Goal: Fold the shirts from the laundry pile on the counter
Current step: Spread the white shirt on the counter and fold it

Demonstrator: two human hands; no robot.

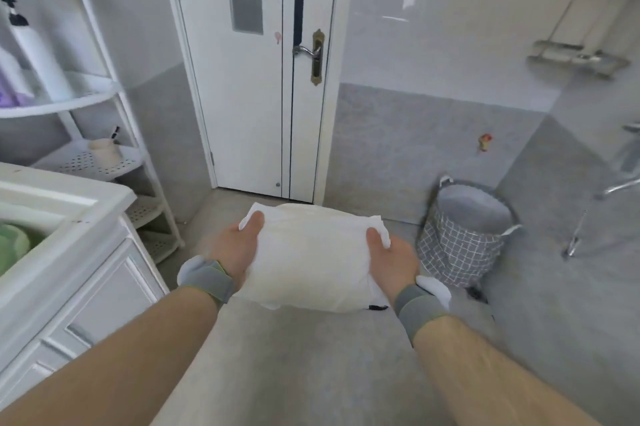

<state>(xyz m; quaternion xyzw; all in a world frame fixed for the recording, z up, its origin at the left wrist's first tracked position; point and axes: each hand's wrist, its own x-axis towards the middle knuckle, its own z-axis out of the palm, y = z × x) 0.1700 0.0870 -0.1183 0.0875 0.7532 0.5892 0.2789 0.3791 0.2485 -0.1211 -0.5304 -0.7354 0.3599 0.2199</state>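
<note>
Shirt (pixel 311 259), white soft folded bundle, gripped by both hands

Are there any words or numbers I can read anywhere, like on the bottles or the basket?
None can be read.
White pump bottle on the shelf: no text shows.
Purple bottle: too blurred to tell.
Grey laundry basket: only a grid pattern.
Folded white shirt: plain.

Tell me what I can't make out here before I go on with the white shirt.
All in the head view:
- white shirt: underside and how it is folded, hidden by its top layer.
- left hand and right hand: fingers hidden under the cloth.
- counter: cut off by the left edge; no laundry pile visible.
- laundry basket: contents blurred.
</note>
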